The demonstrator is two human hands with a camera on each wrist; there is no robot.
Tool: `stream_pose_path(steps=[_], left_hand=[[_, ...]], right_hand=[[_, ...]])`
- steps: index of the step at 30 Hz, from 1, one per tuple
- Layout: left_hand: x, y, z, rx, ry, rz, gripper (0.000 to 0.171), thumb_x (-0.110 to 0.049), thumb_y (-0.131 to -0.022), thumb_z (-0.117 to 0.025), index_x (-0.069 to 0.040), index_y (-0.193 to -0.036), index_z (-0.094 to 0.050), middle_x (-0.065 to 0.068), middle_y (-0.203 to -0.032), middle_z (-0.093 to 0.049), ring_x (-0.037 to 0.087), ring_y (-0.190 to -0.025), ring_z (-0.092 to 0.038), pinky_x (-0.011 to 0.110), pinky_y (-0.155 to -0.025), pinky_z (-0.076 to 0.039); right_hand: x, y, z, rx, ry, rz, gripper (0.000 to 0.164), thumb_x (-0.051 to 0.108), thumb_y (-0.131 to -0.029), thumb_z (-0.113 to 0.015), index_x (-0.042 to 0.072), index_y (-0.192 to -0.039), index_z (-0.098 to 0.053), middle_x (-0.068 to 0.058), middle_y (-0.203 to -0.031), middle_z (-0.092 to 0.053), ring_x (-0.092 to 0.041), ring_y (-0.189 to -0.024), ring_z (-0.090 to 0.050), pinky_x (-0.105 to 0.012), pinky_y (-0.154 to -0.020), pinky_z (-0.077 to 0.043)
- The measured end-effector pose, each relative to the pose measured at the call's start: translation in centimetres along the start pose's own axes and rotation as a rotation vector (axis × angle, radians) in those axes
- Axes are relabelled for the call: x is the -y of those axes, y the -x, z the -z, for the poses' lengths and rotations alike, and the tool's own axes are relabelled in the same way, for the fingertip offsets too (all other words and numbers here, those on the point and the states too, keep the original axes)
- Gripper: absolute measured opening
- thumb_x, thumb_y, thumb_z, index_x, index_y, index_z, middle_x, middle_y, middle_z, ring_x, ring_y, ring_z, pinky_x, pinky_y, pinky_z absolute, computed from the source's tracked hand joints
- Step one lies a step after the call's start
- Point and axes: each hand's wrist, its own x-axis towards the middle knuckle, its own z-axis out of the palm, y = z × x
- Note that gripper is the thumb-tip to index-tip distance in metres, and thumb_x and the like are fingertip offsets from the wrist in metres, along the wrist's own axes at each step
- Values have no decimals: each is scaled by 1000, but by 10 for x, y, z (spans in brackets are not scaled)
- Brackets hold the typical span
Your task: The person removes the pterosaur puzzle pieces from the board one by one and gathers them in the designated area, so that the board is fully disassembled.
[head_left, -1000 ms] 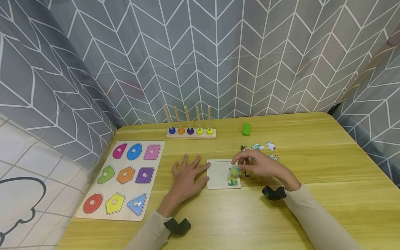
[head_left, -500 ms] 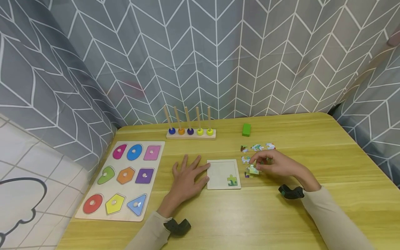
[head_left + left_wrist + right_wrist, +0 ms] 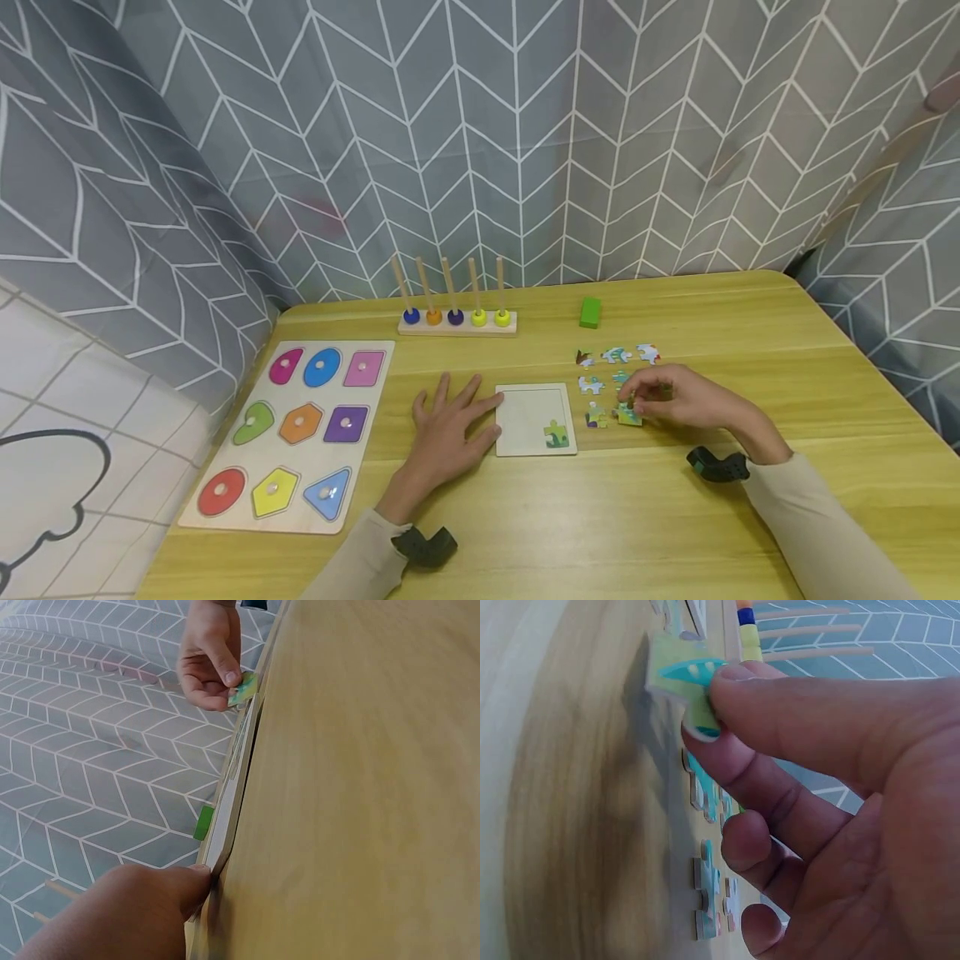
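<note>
My right hand (image 3: 678, 397) pinches a green and teal jigsaw piece (image 3: 679, 675) between thumb and index finger, close over the table at the near side of the loose pieces. My left hand (image 3: 448, 429) lies with fingers spread on the table, its fingertips at the left edge of a white square puzzle tray (image 3: 517, 425). One green jigsaw piece (image 3: 556, 434) sits in the tray's lower right corner. Around the right hand lie several other pieces, among them a white and blue piece (image 3: 591, 385) and a green and purple piece (image 3: 596, 415).
A board of knobbed shapes (image 3: 258, 492) lies at the left. Behind the tray stands a peg stand (image 3: 457, 329) with one bead on each peg. A green block (image 3: 590, 312) is at the back, and a patterned curtain (image 3: 480, 167) hangs behind the table.
My right hand has moved right, away from the tray, carrying a green piece from over the tray to the loose pieces. The left hand has stayed in place.
</note>
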Motion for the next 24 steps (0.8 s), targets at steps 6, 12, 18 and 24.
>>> stream_pose_path(steps=[6,12,18,24], left_hand=[[0,0,-1,3,-1,2,46,-48,-98,-57,-36,-142,-61,6,-162,-42,52,-154,-18,76,-113,-7],[0,1,0,2,-1,-1,46,-48,-98,-57,-36,-142,-61,6,-162,-42,52,-154,-18,76,-113,-7],[1,1,-1,2,-6,-1,46,-49,-98,-57,-36,-142,-60,6,-163,-42,52,-154,-18,76,-113,-6],[2,1,-3,0,-5,-2,46,-49,-98,-57,-37,-143,-59,5,-163,-41,51,-154,-17,76,-113,-6]], right_hand=[[1,1,0,-2,48,-40,12,6,-96,-68,11,-106,-74,-6,-105,-75,-1,-94,-65,-21,-83,-56],[0,1,0,-24,129,-28,12,5,-93,-72,12,-103,-75,-3,-101,-77,-4,-93,-68,-21,-81,-57],[3,0,-3,-60,214,-26,15,12,-86,-80,19,-98,-76,6,-94,-74,-7,-85,-64,-31,-91,-38],[7,-2,-6,-57,278,-78,23,17,-78,-88,28,-94,-77,12,-87,-68,-7,-81,-55,-40,-78,-18]])
